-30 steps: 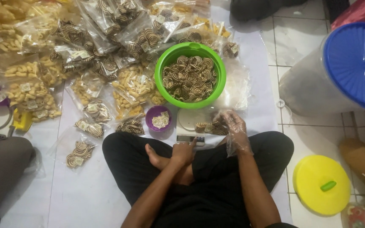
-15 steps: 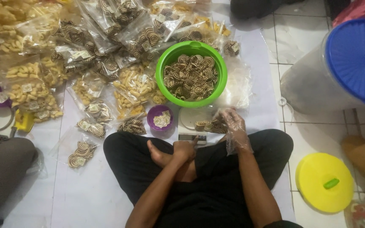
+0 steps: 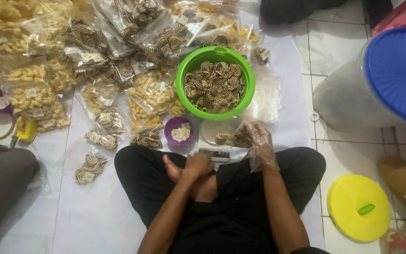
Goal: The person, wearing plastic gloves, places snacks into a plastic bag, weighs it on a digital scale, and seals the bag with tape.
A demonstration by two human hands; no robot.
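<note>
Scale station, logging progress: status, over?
Left hand bare, resting by scale. Right hand, gloved, on bagged swirl snacks atop it. Green bowl behind; nothing blocking.

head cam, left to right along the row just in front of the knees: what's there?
Bagged swirl cookies → small purple bowl → left hand → white scale → gloved right hand → yellow lid, farther right on the tiles.
</note>
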